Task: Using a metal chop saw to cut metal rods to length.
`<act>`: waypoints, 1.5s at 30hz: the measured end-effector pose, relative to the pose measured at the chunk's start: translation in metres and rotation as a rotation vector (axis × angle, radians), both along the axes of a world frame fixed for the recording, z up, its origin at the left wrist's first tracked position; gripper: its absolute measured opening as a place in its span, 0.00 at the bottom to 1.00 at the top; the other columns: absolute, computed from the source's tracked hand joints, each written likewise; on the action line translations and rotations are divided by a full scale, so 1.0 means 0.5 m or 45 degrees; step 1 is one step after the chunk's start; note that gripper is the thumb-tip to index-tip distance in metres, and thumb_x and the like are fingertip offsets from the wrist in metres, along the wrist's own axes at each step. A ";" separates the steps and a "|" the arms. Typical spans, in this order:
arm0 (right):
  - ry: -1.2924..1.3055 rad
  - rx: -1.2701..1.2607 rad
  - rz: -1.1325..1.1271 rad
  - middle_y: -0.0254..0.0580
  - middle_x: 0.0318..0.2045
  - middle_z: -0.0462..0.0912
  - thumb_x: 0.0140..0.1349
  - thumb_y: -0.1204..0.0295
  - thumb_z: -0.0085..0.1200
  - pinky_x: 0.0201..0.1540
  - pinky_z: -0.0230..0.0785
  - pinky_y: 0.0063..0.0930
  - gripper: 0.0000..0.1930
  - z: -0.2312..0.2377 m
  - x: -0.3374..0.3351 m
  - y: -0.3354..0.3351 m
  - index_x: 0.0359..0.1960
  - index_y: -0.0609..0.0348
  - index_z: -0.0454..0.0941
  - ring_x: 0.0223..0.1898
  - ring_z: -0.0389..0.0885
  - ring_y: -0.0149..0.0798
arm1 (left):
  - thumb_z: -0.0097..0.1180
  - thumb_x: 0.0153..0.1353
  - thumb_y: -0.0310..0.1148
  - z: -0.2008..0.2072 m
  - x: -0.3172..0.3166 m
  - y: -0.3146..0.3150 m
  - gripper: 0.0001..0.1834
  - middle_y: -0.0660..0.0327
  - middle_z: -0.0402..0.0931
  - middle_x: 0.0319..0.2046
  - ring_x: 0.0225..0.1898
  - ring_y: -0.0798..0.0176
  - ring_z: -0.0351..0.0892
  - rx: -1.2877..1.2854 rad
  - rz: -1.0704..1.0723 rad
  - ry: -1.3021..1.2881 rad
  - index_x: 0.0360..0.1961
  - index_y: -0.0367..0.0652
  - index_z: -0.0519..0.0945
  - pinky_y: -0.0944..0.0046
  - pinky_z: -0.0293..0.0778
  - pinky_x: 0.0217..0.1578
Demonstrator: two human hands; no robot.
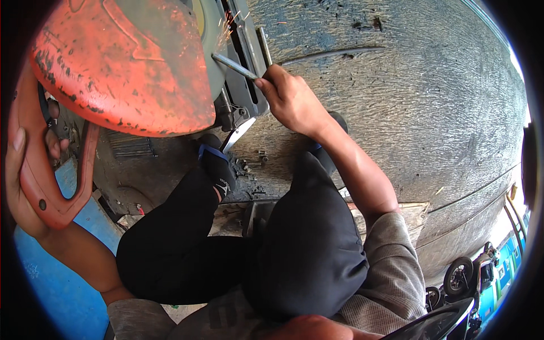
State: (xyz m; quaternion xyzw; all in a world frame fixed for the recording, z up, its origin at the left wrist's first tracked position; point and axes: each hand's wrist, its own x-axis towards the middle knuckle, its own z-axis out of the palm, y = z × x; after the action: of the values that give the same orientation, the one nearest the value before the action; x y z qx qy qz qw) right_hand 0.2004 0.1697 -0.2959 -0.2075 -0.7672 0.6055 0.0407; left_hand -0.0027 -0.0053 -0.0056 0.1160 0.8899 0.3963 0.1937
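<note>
Left hand [24, 209]: gripped the handle [56, 213] of the saw [127, 79].
Right hand [292, 101]: held a rod [237, 66], its far end at the saw's disc [216, 79].
Sparks [228, 24]: flew right of the saw.

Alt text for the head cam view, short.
Sparks fly beside a cutting disc under a worn red guard as a bare right hand holds a metal rod with its tip at the disc. The left hand grips the red handle. Below are black-clad legs.
</note>
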 end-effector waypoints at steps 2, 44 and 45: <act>0.000 0.013 -0.016 0.63 0.17 0.73 0.64 0.66 0.47 0.28 0.66 0.53 0.14 0.000 -0.001 -0.003 0.28 0.65 0.65 0.25 0.74 0.65 | 0.43 0.63 0.39 -0.001 0.007 0.006 0.29 0.52 0.74 0.35 0.27 0.69 0.74 0.003 -0.005 0.003 0.58 0.25 0.63 0.69 0.76 0.36; 0.016 0.396 0.007 0.49 0.15 0.76 0.56 0.61 0.56 0.27 0.69 0.46 0.13 0.004 -0.002 0.082 0.29 0.57 0.73 0.24 0.78 0.56 | 0.45 0.61 0.39 0.010 -0.027 0.023 0.31 0.45 0.72 0.45 0.41 0.60 0.76 0.254 -0.350 -0.548 0.59 0.27 0.60 0.60 0.74 0.44; 0.013 0.396 0.012 0.49 0.15 0.76 0.56 0.61 0.56 0.27 0.69 0.46 0.13 0.009 -0.008 0.082 0.29 0.57 0.73 0.24 0.78 0.56 | 0.50 0.58 0.40 0.005 -0.025 0.028 0.36 0.40 0.68 0.50 0.49 0.53 0.72 0.680 -0.553 -0.970 0.63 0.30 0.56 0.48 0.72 0.52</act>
State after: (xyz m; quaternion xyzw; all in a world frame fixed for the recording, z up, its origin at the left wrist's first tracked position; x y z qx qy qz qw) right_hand 0.1966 0.2107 -0.2916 -0.1920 -0.8525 0.4806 0.0735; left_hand -0.0150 0.0089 -0.0030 0.1911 0.5794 0.5744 0.5458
